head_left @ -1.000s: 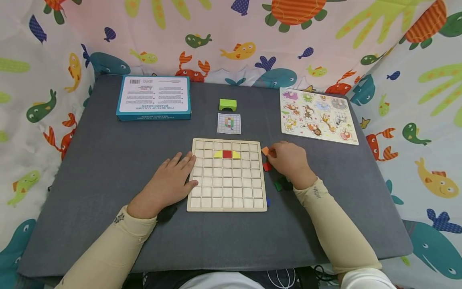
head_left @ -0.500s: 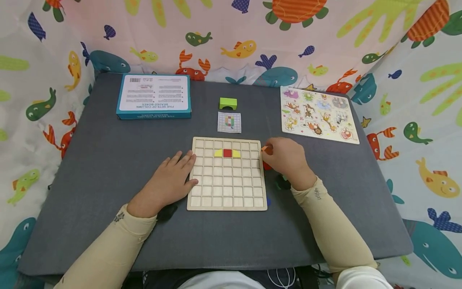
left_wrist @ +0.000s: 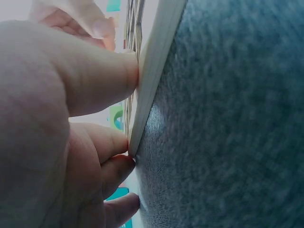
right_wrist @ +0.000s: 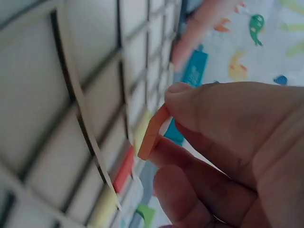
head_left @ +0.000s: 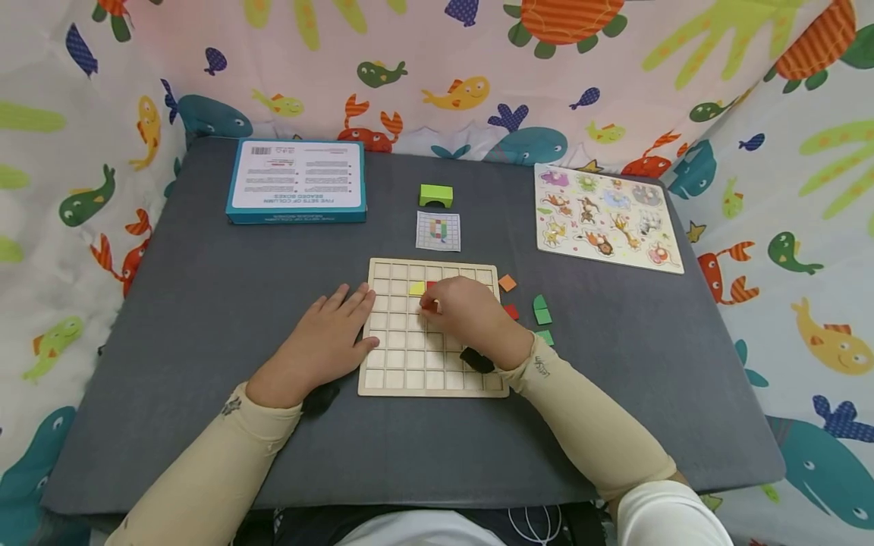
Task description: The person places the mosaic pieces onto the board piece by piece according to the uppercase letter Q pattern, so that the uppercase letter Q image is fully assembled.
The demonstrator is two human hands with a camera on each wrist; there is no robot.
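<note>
A square wooden grid board [head_left: 382, 364] lies on the table. My left hand [head_left: 310, 345] rests against its left side with straight fingers, and the thumb [left_wrist: 104, 78] touches the edge. Over the upper middle of the grid, my right hand [head_left: 471, 315] pinches a small orange tile [right_wrist: 153, 133] between thumb and fingers, held just off the board. A yellow tile [head_left: 417, 288] sits in a cell of the board beside a red tile [right_wrist: 124, 168]. In the head view the right hand covers part of the red tile and the other yellow one.
Right of the board lie another orange tile [head_left: 507, 283], a red tile [head_left: 511, 312] and green pieces [head_left: 541, 309]. Behind the board are a pattern card [head_left: 438, 231] and a light green arch block [head_left: 436, 196]. A blue box [head_left: 297, 182] and an animal puzzle [head_left: 608, 218] stand farther back.
My right hand has picked up an orange tile beside the board and moved left over the grid with it. The left hand stays on the board's edge.
</note>
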